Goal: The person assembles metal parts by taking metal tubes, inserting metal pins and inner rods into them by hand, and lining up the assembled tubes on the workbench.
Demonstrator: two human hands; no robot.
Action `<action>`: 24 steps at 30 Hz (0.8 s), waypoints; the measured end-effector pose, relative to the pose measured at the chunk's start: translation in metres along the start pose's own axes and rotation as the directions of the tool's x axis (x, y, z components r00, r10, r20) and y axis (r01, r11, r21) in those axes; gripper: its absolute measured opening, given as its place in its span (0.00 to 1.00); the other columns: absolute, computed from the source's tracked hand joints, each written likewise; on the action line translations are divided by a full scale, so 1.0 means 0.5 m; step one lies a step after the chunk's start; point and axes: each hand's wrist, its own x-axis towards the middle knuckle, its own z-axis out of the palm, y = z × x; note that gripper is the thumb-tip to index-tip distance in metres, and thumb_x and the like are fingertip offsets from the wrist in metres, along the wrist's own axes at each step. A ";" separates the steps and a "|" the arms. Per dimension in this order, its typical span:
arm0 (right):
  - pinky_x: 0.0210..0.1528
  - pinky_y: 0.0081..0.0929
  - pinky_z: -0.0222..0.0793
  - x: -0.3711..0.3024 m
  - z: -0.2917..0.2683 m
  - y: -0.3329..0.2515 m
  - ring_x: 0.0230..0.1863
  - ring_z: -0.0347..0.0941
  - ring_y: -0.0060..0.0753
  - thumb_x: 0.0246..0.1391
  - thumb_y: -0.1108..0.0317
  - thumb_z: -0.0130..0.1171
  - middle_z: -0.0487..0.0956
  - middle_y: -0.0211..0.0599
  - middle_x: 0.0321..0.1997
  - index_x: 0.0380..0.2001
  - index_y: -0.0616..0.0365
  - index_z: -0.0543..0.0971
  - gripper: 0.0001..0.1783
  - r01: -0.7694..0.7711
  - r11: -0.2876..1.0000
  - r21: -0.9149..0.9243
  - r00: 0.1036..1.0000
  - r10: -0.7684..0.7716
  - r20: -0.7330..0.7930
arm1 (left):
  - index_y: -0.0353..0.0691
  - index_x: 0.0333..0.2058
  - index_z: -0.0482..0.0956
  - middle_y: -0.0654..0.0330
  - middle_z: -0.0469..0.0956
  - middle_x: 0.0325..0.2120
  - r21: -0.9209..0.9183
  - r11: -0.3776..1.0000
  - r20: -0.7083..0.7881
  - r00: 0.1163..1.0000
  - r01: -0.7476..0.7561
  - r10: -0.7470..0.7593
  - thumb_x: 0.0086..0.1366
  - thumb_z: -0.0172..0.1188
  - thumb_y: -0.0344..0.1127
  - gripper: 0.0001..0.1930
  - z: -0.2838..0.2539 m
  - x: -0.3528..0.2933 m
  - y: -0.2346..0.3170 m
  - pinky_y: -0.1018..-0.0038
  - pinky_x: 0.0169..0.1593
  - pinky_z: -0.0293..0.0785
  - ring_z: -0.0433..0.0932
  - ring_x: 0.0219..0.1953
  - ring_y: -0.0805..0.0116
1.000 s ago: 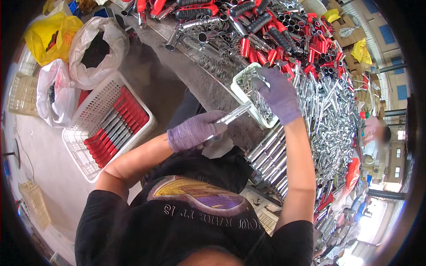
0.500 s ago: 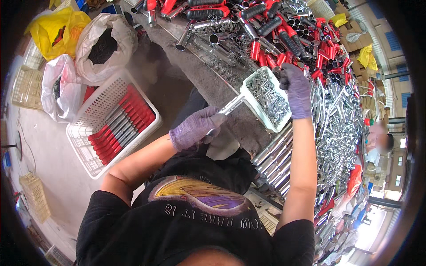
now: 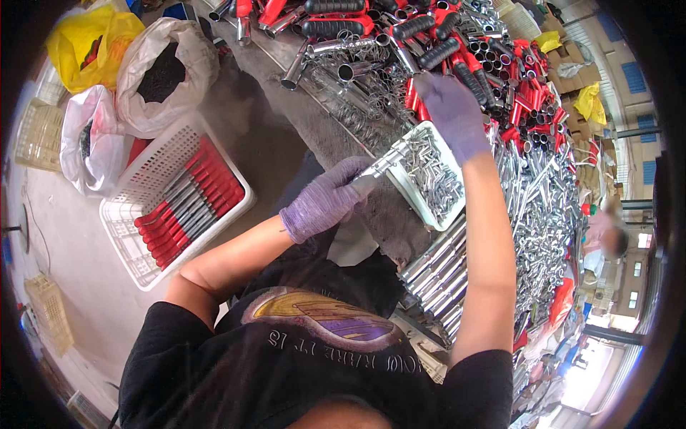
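My left hand [image 3: 329, 198], in a purple glove, is closed round one end of a shiny metal tube [image 3: 386, 162]. The tube's far end points up and right, over the left edge of a pale plastic tray [image 3: 412, 198] full of small metal pins [image 3: 436, 171]. My right hand [image 3: 454, 118], gloved alike, is beyond the tray's far right corner, at the red parts [image 3: 414, 98] on the heap. Its fingertips are bent down and partly hidden, so whether they grip anything cannot be made out.
Red-and-black handles [image 3: 437, 53] and metal tubes are heaped at the far side. Loose metal parts [image 3: 539, 214] pile up on the right. Several tubes [image 3: 436, 275] lie in a row nearer me. On the left stand a white basket [image 3: 114, 236] of red-handled tools and open sacks [image 3: 200, 64].
My right hand has moved from beside the tray up and left to the red parts. My left hand still holds the tube, slightly higher and turned a little. The tray appears slightly lower in view.
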 end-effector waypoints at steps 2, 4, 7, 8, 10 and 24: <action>0.51 0.40 0.66 0.118 0.021 0.021 0.49 0.71 0.54 0.56 0.48 0.47 0.77 0.51 0.45 0.47 0.55 0.75 0.25 -0.176 0.931 -0.319 0.972 0.215 0.092 | 0.43 0.58 0.64 0.67 0.71 0.26 0.053 0.996 -0.001 0.998 0.070 -0.070 0.65 0.52 0.46 0.25 -0.003 -0.002 0.030 0.87 0.20 0.61 0.66 0.19 0.82; 0.53 0.41 0.65 0.204 0.088 0.093 0.50 0.71 0.55 0.54 0.47 0.49 0.76 0.52 0.46 0.48 0.55 0.74 0.26 -0.230 0.900 -0.371 0.957 0.277 0.080 | 0.43 0.58 0.64 0.67 0.71 0.26 0.114 0.985 -0.011 0.992 0.129 -0.129 0.65 0.52 0.45 0.24 -0.015 0.000 0.036 0.87 0.19 0.62 0.67 0.20 0.83; 0.56 0.43 0.63 0.249 0.111 0.086 0.53 0.69 0.57 0.48 0.47 0.53 0.74 0.54 0.50 0.47 0.58 0.75 0.29 -0.290 0.856 -0.428 0.907 0.388 0.161 | 0.43 0.56 0.65 0.67 0.72 0.28 0.031 0.985 0.029 0.985 0.171 -0.172 0.64 0.52 0.42 0.22 -0.046 -0.009 0.008 0.87 0.18 0.63 0.69 0.21 0.82; 0.56 0.42 0.63 0.258 0.115 0.079 0.54 0.69 0.55 0.46 0.49 0.54 0.73 0.55 0.51 0.46 0.62 0.75 0.30 -0.303 0.855 -0.421 0.895 0.407 0.183 | 0.43 0.55 0.66 0.67 0.73 0.29 -0.045 0.978 0.037 0.979 0.202 -0.200 0.64 0.52 0.41 0.22 -0.049 -0.014 0.007 0.87 0.18 0.62 0.70 0.21 0.82; 0.56 0.42 0.63 0.258 0.091 0.076 0.54 0.69 0.55 0.46 0.50 0.54 0.74 0.57 0.50 0.45 0.62 0.75 0.29 -0.286 0.881 -0.378 0.914 0.369 0.169 | 0.40 0.53 0.67 0.63 0.74 0.30 -0.183 0.958 0.053 0.975 0.221 -0.215 0.63 0.54 0.40 0.21 -0.051 -0.019 0.002 0.86 0.17 0.62 0.72 0.21 0.79; 0.34 0.17 0.66 -0.226 -0.092 0.123 0.31 0.68 0.17 0.55 0.65 0.58 0.76 0.25 0.35 0.54 0.55 0.69 0.23 -0.165 0.631 0.758 0.925 0.367 -0.104 | 0.42 0.39 0.69 0.61 0.75 0.24 -0.220 0.950 0.214 0.961 0.220 -0.173 0.65 0.52 0.44 0.12 0.055 -0.005 -0.002 0.82 0.14 0.59 0.67 0.12 0.76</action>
